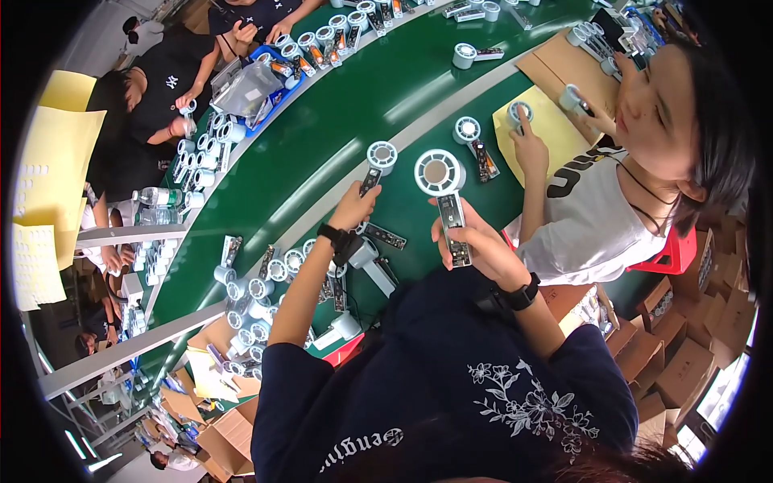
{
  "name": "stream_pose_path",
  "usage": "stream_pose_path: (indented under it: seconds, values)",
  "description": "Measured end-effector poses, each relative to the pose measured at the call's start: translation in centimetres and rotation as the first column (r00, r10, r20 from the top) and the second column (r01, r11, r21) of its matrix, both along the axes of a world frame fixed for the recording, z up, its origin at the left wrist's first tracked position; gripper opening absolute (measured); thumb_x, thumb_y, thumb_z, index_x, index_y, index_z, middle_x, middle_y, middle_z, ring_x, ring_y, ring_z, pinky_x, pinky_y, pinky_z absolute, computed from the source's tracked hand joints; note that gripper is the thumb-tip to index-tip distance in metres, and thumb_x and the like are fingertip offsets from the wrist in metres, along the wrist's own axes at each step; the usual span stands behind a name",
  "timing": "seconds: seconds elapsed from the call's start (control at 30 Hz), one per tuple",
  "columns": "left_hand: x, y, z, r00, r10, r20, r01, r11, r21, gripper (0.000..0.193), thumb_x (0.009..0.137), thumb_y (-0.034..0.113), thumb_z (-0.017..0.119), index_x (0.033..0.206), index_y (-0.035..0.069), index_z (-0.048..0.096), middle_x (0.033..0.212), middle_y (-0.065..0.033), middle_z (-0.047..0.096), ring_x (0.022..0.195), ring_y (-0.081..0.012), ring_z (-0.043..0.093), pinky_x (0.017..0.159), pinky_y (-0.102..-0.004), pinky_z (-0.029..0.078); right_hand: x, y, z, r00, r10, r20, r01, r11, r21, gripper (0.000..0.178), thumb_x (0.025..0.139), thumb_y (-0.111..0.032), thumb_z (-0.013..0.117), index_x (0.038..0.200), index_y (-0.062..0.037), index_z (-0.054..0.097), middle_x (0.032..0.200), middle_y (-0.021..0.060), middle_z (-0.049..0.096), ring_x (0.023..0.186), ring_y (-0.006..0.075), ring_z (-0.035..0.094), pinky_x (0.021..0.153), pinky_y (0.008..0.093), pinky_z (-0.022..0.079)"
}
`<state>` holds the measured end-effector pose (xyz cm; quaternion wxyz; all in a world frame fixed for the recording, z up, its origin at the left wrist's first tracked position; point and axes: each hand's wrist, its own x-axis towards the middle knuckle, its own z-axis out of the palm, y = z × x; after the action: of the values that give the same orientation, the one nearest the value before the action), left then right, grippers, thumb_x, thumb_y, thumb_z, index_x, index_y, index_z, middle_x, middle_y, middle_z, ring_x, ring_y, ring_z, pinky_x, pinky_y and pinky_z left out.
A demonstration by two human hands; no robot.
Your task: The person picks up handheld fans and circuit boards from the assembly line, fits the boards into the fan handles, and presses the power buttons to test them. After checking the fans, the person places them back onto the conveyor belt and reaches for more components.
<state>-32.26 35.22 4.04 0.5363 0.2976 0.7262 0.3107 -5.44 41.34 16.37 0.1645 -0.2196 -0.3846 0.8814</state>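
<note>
My right hand grips a white handheld fan by its handle, the round head pointing away from me. The handle's cover is off, so a dark circuit board shows along it. Out to the left, my left hand is closed around the handle of another white fan, its board also exposed, over the green work surface. Beyond my right hand, a similar fan with an orange part in its handle lies on the green surface. Below my left hand, another open fan handle rests near my wrist.
Many fan units crowd the table left of my left forearm. A green conveyor belt curves past, with a metal rail along it. At right a co-worker handles fans over yellow paper. Cardboard boxes stack behind.
</note>
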Motion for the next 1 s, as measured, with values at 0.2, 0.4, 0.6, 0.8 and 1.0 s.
stream_pose_path:
  seconds: [0.2,0.4,0.6,0.8,1.0]
  values:
    - [6.1,-5.6,6.0,0.869,0.257,0.422,-0.381,0.893,0.241,0.027,0.098,0.029,0.042,0.110,0.005,0.041,0.078,-0.0024,0.050,0.058,-0.0074,0.045,0.045,-0.0213,0.036,-1.0,0.3,1.4,0.993,0.090,-0.077,-0.087,0.995,0.047,0.047,0.088,-0.013,0.046,0.131,0.0004,0.032,0.093,0.0114,0.051,0.056,0.0137,0.052,0.050,0.0262,0.045]
    - [9.5,-9.0,10.0,0.777,0.332,0.535,-0.582,0.702,0.410,0.030,0.098,0.028,0.041,0.118,0.006,0.039,0.085,-0.0044,0.050,0.059,-0.0076,0.045,0.047,-0.0204,0.036,-3.2,-0.1,3.2,0.976,0.185,-0.118,-0.187,0.982,-0.004,0.047,0.089,-0.017,0.045,0.129,0.0028,0.031,0.090,0.0124,0.049,0.047,0.0125,0.049,0.037,0.0240,0.040]
    - [11.4,-11.7,12.4,0.597,0.370,0.712,-0.770,0.514,0.378,0.035,0.098,0.026,0.043,0.125,0.007,0.031,0.093,-0.0067,0.050,0.058,-0.0084,0.046,0.043,-0.0206,0.035,-5.1,-2.4,4.5,0.957,0.258,-0.129,-0.262,0.965,-0.011,0.051,0.090,-0.026,0.045,0.127,0.0052,0.030,0.086,0.0136,0.048,0.033,0.0130,0.043,0.024,0.0220,0.030]
    - [11.3,-13.1,14.1,0.556,0.416,0.720,-0.819,0.423,0.389,0.036,0.097,0.024,0.043,0.126,0.007,0.030,0.094,-0.0079,0.051,0.055,-0.0094,0.046,0.042,-0.0215,0.035,-6.6,-3.8,5.2,0.931,0.340,-0.136,-0.344,0.939,-0.009,0.052,0.090,-0.028,0.045,0.127,0.0057,0.029,0.086,0.0149,0.048,0.031,0.0145,0.044,0.024,0.0222,0.030]
    - [11.6,-13.7,16.3,0.579,0.417,0.701,-0.815,0.332,0.475,0.033,0.097,0.023,0.040,0.123,0.004,0.033,0.096,-0.0104,0.053,0.052,-0.0097,0.047,0.042,-0.0215,0.035,-6.7,-4.9,5.5,0.909,0.379,-0.175,-0.387,0.922,-0.012,0.053,0.089,-0.028,0.046,0.127,0.0053,0.029,0.086,0.0144,0.049,0.032,0.0152,0.045,0.026,0.0228,0.030]
